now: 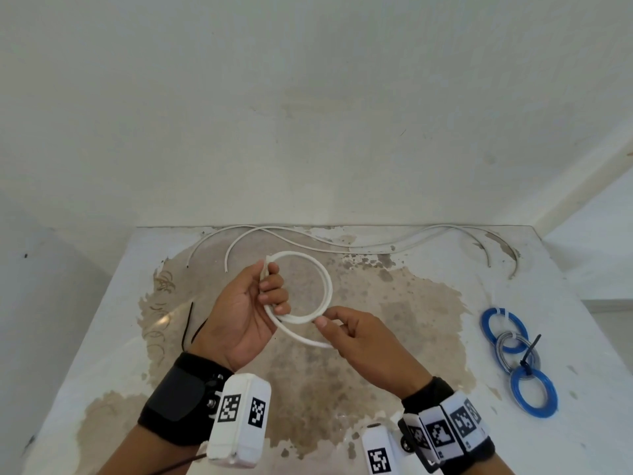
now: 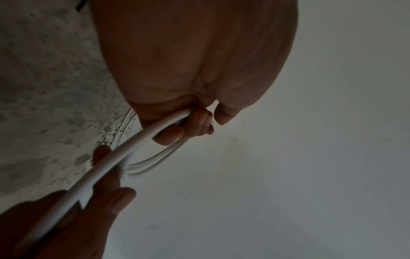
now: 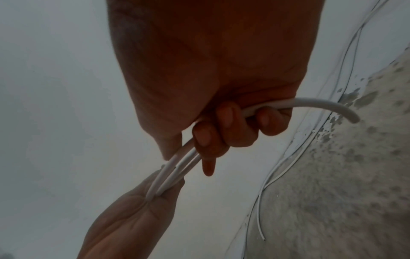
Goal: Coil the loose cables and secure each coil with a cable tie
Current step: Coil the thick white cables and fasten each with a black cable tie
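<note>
A white cable coil of a few loops is held above the table. My left hand grips its left side, fingers curled round the loops. My right hand pinches the coil's lower edge, where the cable's tail runs into my palm. In the left wrist view the white cable passes under the left fingers toward the right hand. From the right wrist, the right fingers curl round the strands and the cut end sticks out to the right.
Two long loose white cables snake along the back edge of the worn table. Two blue coils and a grey coil with a black cable tie lie at the right. Thin black ties lie at the left.
</note>
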`<state>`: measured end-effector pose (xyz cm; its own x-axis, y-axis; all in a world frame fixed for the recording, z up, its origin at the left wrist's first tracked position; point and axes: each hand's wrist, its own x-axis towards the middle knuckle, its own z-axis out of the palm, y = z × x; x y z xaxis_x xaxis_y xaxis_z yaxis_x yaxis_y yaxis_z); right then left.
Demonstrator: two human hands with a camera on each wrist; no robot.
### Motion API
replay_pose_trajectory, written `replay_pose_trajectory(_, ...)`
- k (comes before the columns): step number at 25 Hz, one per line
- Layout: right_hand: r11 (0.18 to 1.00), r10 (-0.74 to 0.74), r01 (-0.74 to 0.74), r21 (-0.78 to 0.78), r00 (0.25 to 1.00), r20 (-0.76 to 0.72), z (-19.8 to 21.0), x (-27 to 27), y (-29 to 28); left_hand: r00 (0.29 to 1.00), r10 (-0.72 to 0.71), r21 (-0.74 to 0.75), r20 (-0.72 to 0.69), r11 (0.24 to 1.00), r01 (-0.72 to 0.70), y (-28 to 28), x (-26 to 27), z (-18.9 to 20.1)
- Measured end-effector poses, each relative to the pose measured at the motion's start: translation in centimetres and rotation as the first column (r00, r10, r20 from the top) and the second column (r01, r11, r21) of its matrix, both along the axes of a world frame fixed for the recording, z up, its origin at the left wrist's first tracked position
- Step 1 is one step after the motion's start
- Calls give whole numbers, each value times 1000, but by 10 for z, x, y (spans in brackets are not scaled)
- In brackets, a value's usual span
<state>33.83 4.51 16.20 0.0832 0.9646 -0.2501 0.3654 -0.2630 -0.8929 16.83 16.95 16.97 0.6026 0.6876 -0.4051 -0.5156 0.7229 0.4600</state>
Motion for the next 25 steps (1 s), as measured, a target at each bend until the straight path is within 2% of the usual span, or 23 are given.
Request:
replay_pose_trajectory(5, 995, -56, 58, 80, 998, -28, -3, -2, 5, 999, -25, 25, -48, 999, 27, -7, 1, 0)
replay_pose_trajectory(12, 991, -96, 93, 93, 995, 29, -8, -9, 4, 955, 51, 90, -292, 996, -26, -14, 6, -2)
replay_pose_trajectory(16, 993, -116, 116, 26, 993, -25, -9, -9, 5, 968, 34, 58, -249, 998, -20, -15, 6, -1)
replay_pose_trajectory(19, 980, -196, 197, 9, 979, -51, -12, -7, 7, 966, -44, 77, -255, 995, 65, -16, 5, 1)
replay_pose_trajectory(21, 972, -226, 225, 68, 974, 7, -13, -3, 7, 937, -133, 109, -324, 978, 176, -18, 4, 3)
replay_pose_trajectory(25, 968, -205, 182, 172, 970, 128, -15, -1, 8, 863, -269, 119, -428, 929, 349, -15, 1, 5)
